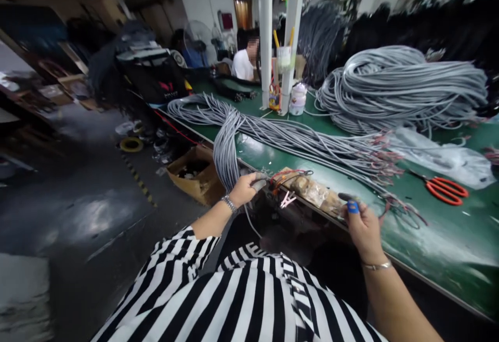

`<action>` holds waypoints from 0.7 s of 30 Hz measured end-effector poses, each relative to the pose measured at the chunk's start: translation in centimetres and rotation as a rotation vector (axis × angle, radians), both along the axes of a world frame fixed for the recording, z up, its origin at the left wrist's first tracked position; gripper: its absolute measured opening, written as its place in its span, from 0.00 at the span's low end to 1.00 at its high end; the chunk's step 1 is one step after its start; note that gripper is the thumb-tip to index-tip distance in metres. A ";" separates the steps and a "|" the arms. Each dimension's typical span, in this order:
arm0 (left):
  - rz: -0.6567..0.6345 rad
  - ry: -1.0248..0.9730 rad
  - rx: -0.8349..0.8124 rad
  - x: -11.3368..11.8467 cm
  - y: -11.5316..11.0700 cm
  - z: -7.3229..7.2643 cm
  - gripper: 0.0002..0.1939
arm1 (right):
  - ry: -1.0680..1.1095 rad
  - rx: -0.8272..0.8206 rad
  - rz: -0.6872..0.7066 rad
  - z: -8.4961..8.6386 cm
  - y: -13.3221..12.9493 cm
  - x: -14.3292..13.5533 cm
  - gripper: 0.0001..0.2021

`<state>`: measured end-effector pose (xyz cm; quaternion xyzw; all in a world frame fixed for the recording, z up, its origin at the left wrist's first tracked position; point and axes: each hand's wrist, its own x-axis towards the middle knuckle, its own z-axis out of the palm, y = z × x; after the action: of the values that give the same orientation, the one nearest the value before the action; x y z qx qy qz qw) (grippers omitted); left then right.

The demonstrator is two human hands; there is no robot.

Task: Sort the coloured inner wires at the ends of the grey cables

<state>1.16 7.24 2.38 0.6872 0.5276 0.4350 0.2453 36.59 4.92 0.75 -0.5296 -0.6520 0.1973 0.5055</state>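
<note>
Two hands at the near edge of the green bench point(429, 248) — left hand point(244, 190), fingers closed on a grey cable bundle point(226, 149) draping over the edge; right hand point(362, 225), fingers pinching wire ends point(390, 204). Orange scissors point(446, 190) lie nearby.

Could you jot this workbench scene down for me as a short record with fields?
Place: green workbench in a workshop
Left hand: grips a grey cable at the bench edge
Right hand: blue fingertip cover, touching cable ends
Nearby: orange scissors, large grey cable coil, cardboard box on floor
Others: a seated person far back
</note>
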 end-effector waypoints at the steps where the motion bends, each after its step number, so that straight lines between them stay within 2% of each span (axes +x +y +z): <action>1: -0.033 0.066 0.025 0.5 1.5 0.7 0.14 | -0.008 -0.020 0.007 -0.2 0.5 0.0 0.20; 6: -0.164 0.569 0.071 3.7 9.2 3.7 0.14 | -0.047 0.000 0.041 0.1 0.8 -0.5 0.19; 11: -0.308 0.830 0.086 8.9 14.6 5.1 0.18 | 0.049 0.030 0.074 0.8 0.3 -0.8 0.15; 16: -0.415 0.968 0.144 13.5 17.3 4.5 0.21 | 0.085 0.031 0.126 1.1 0.3 -1.2 0.13; 19: -0.455 1.022 0.193 14.4 18.0 4.0 0.23 | 0.104 0.032 0.139 1.3 0.3 -1.3 0.12; 21: -0.431 1.119 0.216 14.3 18.2 3.9 0.23 | 0.113 0.033 0.138 1.3 0.3 -1.3 0.11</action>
<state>15.50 25.42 6.29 0.9239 0.3783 -0.0005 -0.0575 35.29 5.27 2.08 -0.4629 -0.6607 0.2505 0.5352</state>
